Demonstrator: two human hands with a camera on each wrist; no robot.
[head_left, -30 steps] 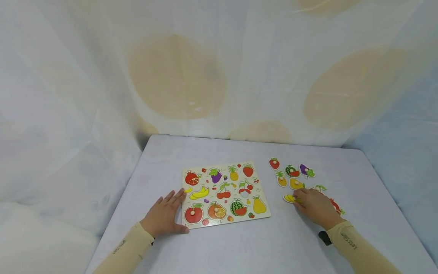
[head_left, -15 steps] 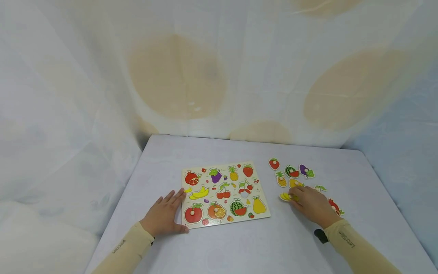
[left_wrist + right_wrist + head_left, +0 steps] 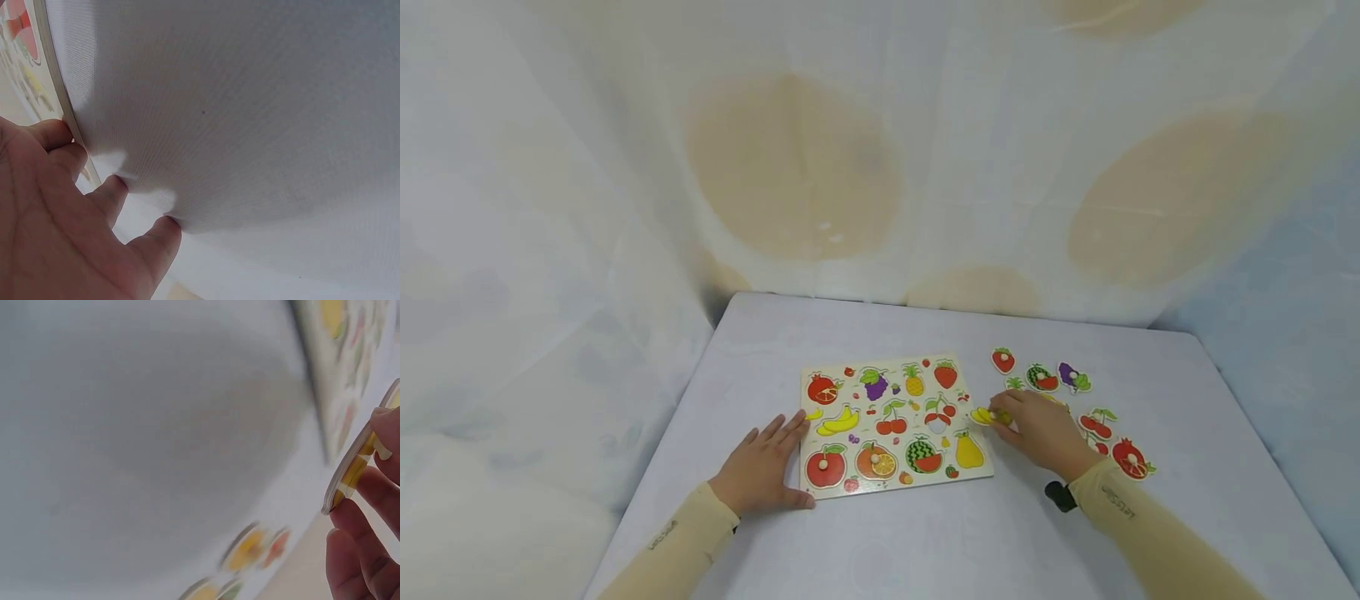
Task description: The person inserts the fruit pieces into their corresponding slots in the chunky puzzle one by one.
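Observation:
My right hand [image 3: 1037,429] pinches a yellow banana puzzle piece [image 3: 354,467] by its small knob. In the head view the piece hangs close to the right edge of the wooden fruit puzzle board [image 3: 861,427], and the right wrist view shows it raised and tilted. Spread along the board's left edge, my left hand [image 3: 760,467] touches it with its fingertips, and some fingers [image 3: 164,232] press on the white cloth. An apple piece [image 3: 825,471] and an orange piece [image 3: 876,462], both with knobs, sit in the board's front row.
Right of the board lie loose knobbed pieces: a strawberry [image 3: 1003,360], a watermelon [image 3: 1042,377], grapes [image 3: 1074,377], cherries [image 3: 1097,423] and a pomegranate [image 3: 1132,459]. My right hand partly covers a pineapple piece [image 3: 1015,383] and a pear piece. White cloth covers the table [image 3: 910,542].
My right hand has carried the banana piece leftward from the loose pieces to the board's right edge, uncovering the cherries and pomegranate. The left hand stays in place.

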